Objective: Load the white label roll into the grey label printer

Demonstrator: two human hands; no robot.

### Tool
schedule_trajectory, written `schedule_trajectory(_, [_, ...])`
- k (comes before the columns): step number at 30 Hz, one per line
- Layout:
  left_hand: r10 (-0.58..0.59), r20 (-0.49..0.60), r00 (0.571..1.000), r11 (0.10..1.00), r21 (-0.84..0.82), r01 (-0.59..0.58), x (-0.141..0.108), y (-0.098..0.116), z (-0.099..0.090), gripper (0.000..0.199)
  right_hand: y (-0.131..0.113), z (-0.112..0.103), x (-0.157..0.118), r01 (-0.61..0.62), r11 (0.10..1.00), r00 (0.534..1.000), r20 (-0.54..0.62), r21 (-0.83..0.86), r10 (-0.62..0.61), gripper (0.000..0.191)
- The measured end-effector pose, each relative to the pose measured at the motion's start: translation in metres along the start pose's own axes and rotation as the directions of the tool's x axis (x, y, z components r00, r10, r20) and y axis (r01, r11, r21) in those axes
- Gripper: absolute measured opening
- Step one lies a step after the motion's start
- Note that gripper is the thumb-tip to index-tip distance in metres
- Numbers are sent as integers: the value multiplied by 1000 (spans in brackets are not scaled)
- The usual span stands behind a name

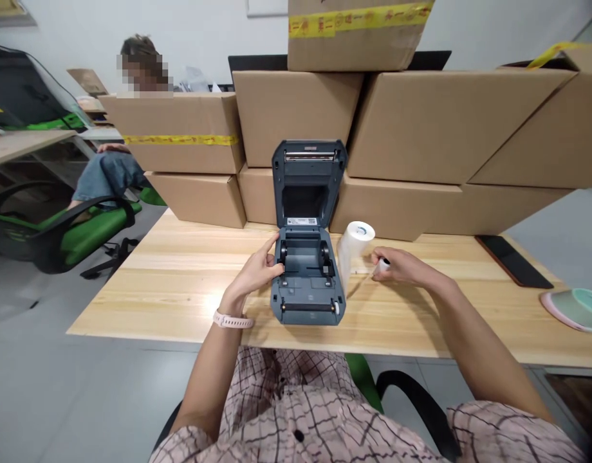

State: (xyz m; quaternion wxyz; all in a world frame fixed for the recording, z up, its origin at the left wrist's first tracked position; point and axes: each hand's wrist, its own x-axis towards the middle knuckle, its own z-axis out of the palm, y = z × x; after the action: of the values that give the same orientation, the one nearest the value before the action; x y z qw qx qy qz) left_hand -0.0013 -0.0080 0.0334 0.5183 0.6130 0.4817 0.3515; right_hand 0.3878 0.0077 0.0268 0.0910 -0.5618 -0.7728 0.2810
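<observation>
A dark grey label printer sits on the table with its lid raised and its roll bay bare. My left hand grips the printer's left edge, the index finger along the side and the thumb over the rim by the roll holder. To the printer's right stands a roll of white labels, with a loose strip hanging down toward the table. My right hand is closed around a small white cylinder with a dark end, just right of the label roll; its kind I cannot make out.
Stacked cardboard boxes wall off the back of the wooden table. A dark phone lies at the right, near a pale green and pink object. Behind the boxes at left sits another person on a green chair.
</observation>
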Motion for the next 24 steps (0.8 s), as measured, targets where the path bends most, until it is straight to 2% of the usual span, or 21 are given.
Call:
schedule_trajectory(2, [-4, 5, 1000, 999, 39, 4, 0, -1, 0, 94, 4, -2, 3, 34, 999, 999, 0, 22, -34, 36])
schedule_trajectory(5, [-7, 8, 1000, 995, 97, 6, 0, -1, -1, 92, 14, -16, -2, 78, 990, 997, 2, 117, -79, 56])
schedule_trajectory(8, [3, 19, 1000, 990, 139, -6, 1, 0, -2, 91, 28, -33, 1, 66, 967, 990, -136, 248, -33, 67])
schedule_trajectory(10, [13, 27, 1000, 986, 166, -17, 1, 0, -3, 91, 34, -40, 16, 72, 932, 983, -186, 356, -5, 79])
schedule_trajectory(13, [25, 23, 999, 980, 196, -29, 1, -2, -3, 90, 33, -38, 50, 86, 843, 996, -70, 532, -57, 93])
schedule_trajectory(15, [32, 17, 999, 977, 209, -35, 0, -3, -2, 89, 28, -31, 70, 73, 808, 996, 4, 584, -93, 92])
schedule_trajectory(17, [36, 5, 999, 975, 219, -37, 0, -4, -1, 89, 22, -23, 84, 66, 801, 995, 25, 594, -101, 83])
schedule_trajectory(20, [40, 1, 999, 968, 249, -39, -1, -4, -2, 89, 14, -21, 89, 105, 775, 993, -21, 624, -118, 79])
schedule_trajectory(22, [46, 16, 999, 957, 287, -49, -1, -2, -3, 90, 5, -27, 85, 155, 732, 987, -82, 664, -135, 82])
schedule_trajectory(24, [52, 33, 998, 939, 338, -60, -1, 2, -3, 92, -14, -38, 79, 232, 666, 970, -120, 709, -211, 85])
